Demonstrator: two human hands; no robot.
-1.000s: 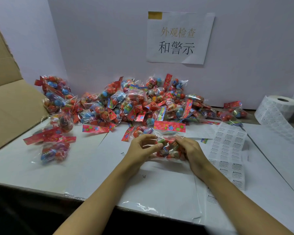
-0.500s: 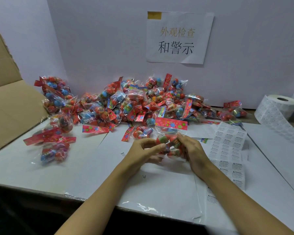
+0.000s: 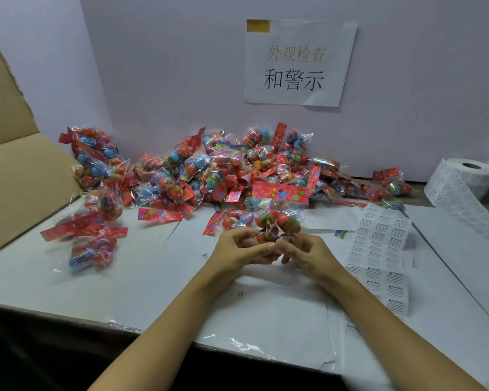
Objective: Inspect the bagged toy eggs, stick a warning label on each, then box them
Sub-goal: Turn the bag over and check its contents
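- One bag of toy eggs (image 3: 277, 221) is held just above the counter (image 3: 153, 277), pinched between the left hand (image 3: 239, 248) and the right hand (image 3: 308, 253), which are brought close together, so its contents can be checked.
- Its red header is kept uppermost, probably for turning; the grip is blurred.
- The label sheet (image 3: 378, 249) lies just right of the hands, within reach.
- The unchecked pile (image 3: 223, 170) is left beyond them, and the cardboard box (image 3: 14, 176) stands far left for packing.

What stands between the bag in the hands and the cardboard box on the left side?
Several loose bags lie on the table between the held bag and the cardboard box. Lifted over them, the bag meets nothing else visible.
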